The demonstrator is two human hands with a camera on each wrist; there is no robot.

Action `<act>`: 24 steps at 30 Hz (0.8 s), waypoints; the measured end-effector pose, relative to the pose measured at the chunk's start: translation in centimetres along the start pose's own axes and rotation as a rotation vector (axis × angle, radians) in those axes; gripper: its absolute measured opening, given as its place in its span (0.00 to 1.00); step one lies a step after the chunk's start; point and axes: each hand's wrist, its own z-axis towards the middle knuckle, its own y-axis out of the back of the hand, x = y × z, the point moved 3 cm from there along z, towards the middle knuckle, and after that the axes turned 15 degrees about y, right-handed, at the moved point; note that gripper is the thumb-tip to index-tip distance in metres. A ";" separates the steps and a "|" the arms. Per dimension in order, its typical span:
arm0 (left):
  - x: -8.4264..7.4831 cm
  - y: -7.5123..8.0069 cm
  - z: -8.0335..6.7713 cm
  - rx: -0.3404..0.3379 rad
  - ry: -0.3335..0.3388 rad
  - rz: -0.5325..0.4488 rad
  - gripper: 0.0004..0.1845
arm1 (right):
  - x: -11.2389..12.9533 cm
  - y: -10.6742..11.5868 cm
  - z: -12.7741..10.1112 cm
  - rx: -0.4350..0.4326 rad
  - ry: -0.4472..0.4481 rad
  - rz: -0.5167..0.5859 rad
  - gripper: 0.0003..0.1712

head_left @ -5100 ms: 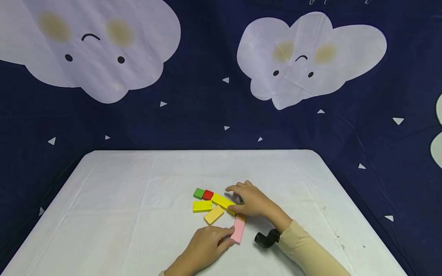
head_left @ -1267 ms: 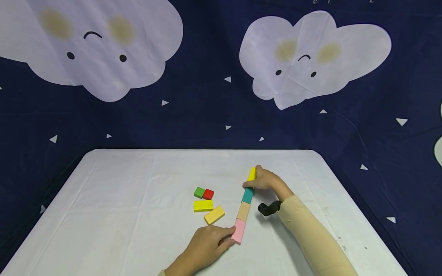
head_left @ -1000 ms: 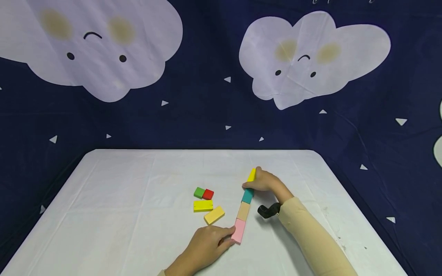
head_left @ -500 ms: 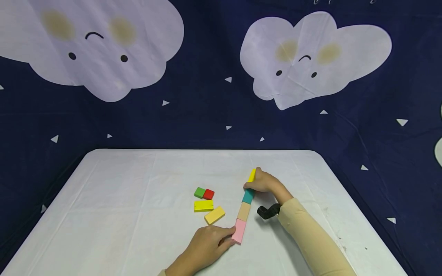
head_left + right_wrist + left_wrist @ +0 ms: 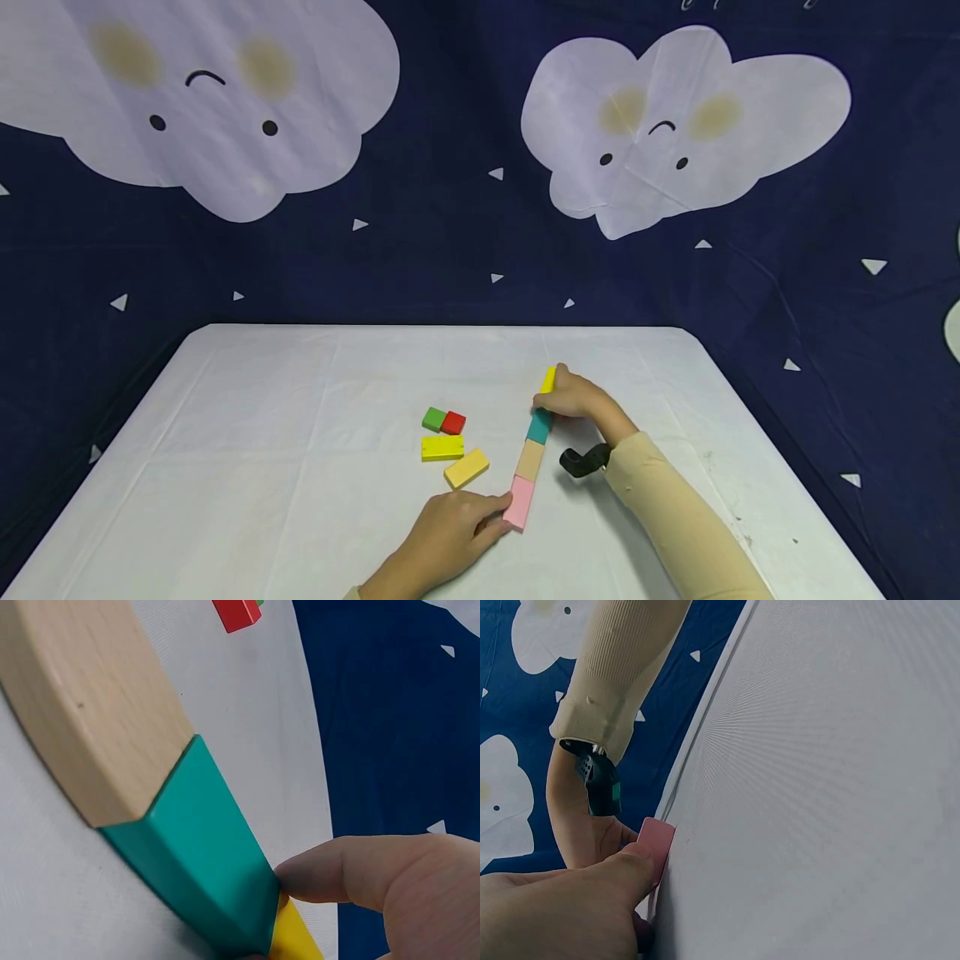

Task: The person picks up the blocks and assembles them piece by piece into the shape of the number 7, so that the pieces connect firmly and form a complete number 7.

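Four-coloured blocks form a row on the table: a pink block [image 5: 519, 503] nearest, then a plain wood block [image 5: 529, 460], a teal block [image 5: 539, 426] and a long yellow block [image 5: 549, 380] at the far end. My left hand [image 5: 448, 533] holds the near end of the pink block between thumb and finger, as the left wrist view also shows. My right hand [image 5: 573, 394] grips the yellow block where it meets the teal one, covering part of it. In the right wrist view the thumb [image 5: 322, 874] presses at that joint.
Left of the row lie a green block [image 5: 433, 418] touching a red block [image 5: 453, 422], a bright yellow block [image 5: 442, 448] and a pale yellow block [image 5: 467, 468]. A black wrist device [image 5: 583, 460] hangs below the right sleeve. The white table [image 5: 247, 467] ends before a dark cloud-print cloth [image 5: 442, 250].
Since the earliest frame, the long yellow block has gone from beside the red block to the row's far end with my right hand. Lately that hand shifted only slightly; the left stayed.
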 end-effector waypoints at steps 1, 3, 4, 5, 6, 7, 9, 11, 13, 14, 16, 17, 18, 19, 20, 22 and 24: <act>0.0 0.0 0.0 0.000 0.000 0.000 0.20 | 0.0 0.0 0.0 -0.001 0.000 0.008 0.54; 0.0 0.0 0.0 -0.001 0.000 -0.001 0.20 | -0.1 -0.1 0.0 -0.004 0.000 0.019 0.52; 0.0 -0.1 0.0 -0.002 0.000 0.000 0.20 | -0.1 -0.1 0.0 -0.005 -0.001 0.021 0.52; 0.0 -0.1 0.0 -0.003 0.001 0.000 0.20 | 0.0 -0.1 0.0 -0.006 0.000 0.012 0.53; 0.0 -0.1 0.0 -0.004 0.000 0.000 0.20 | -0.1 -0.1 0.0 -0.003 -0.004 -0.004 0.55; 0.0 -0.1 0.0 -0.007 -0.003 0.000 0.20 | -0.1 -0.1 -0.1 -0.002 -0.011 -0.027 0.57; 0.0 0.0 0.0 -0.012 -0.006 -0.001 0.20 | -0.2 -0.1 -0.2 -0.013 -0.028 -0.088 0.60; 0.0 -0.1 0.0 -0.016 -0.011 0.000 0.19 | -0.1 -0.1 -0.3 -0.045 -0.047 -0.147 0.64; 0.0 0.0 -0.1 -0.024 -0.019 -0.003 0.19 | 0.0 0.0 -0.3 -0.095 -0.049 -0.176 0.64; 0.0 0.0 -0.1 -0.025 -0.020 -0.004 0.19 | 0.2 0.0 -0.3 -0.126 -0.039 -0.180 0.63; 0.0 0.0 -0.1 -0.029 -0.026 -0.005 0.19 | 0.7 0.1 -0.1 -0.182 0.001 -0.168 0.60; 0.0 0.1 -0.1 -0.030 -0.028 -0.007 0.19 | 1.0 0.1 0.0 -0.208 0.031 -0.163 0.58; 0.1 0.1 -0.1 -0.032 -0.031 -0.009 0.19 | 1.3 0.0 0.1 -0.229 0.063 -0.159 0.56; 0.1 0.1 -0.1 -0.031 -0.031 -0.010 0.19 | 1.6 -0.1 0.2 -0.241 0.093 -0.149 0.54; 0.1 0.1 -0.1 -0.034 -0.036 -0.011 0.19 | 1.8 -0.2 0.4 -0.251 0.123 -0.139 0.52; 0.1 0.1 -0.1 -0.047 -0.046 -0.011 0.18 | 2.3 -0.6 0.7 -0.259 0.187 -0.122 0.48; 0.1 0.1 -0.1 -0.059 -0.054 -0.011 0.18 | 2.9 -1.1 0.9 -0.241 0.253 -0.098 0.45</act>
